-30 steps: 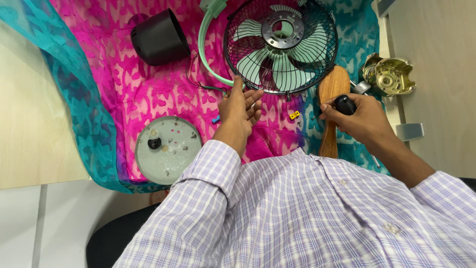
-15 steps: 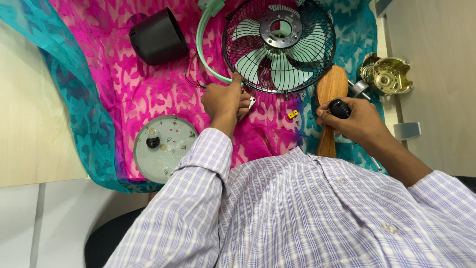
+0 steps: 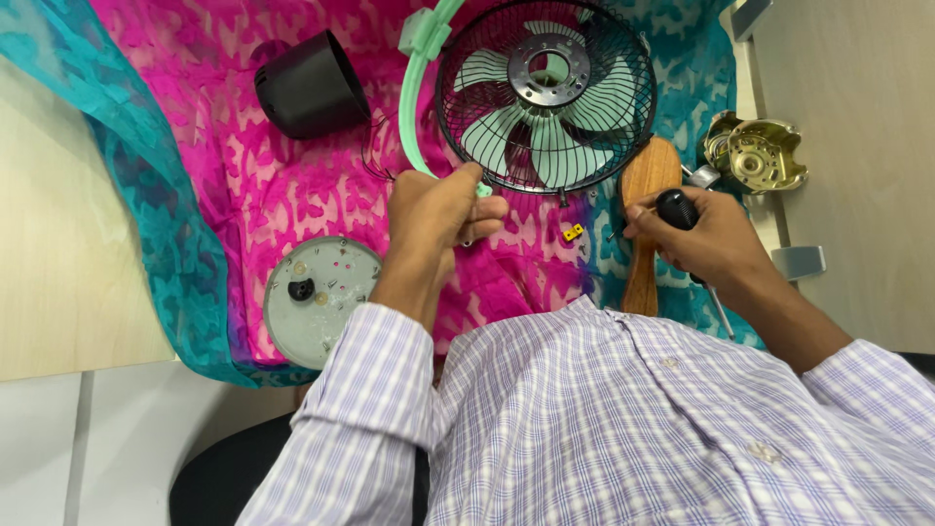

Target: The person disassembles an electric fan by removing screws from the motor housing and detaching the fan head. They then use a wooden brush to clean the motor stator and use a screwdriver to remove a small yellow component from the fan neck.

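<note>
At fan cage (image 3: 545, 93) base, left hand (image 3: 443, 209) fingers grip green bracket (image 3: 417, 107), shifted lower-left vs. earlier; right hand (image 3: 706, 239) clamps screwdriver (image 3: 677, 209).

My left hand (image 3: 440, 216) reaches forward with the fingers curled into a loose fist, knuckles up, the checked sleeve ending at the wrist. My right hand (image 3: 703, 244) is out to the right, fingers wrapped closed, forearm bare below a pushed-back cuff.

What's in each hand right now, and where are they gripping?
Right hand grips a screwdriver by its black handle. Left hand pinches the lower end of the green fan bracket.
</note>
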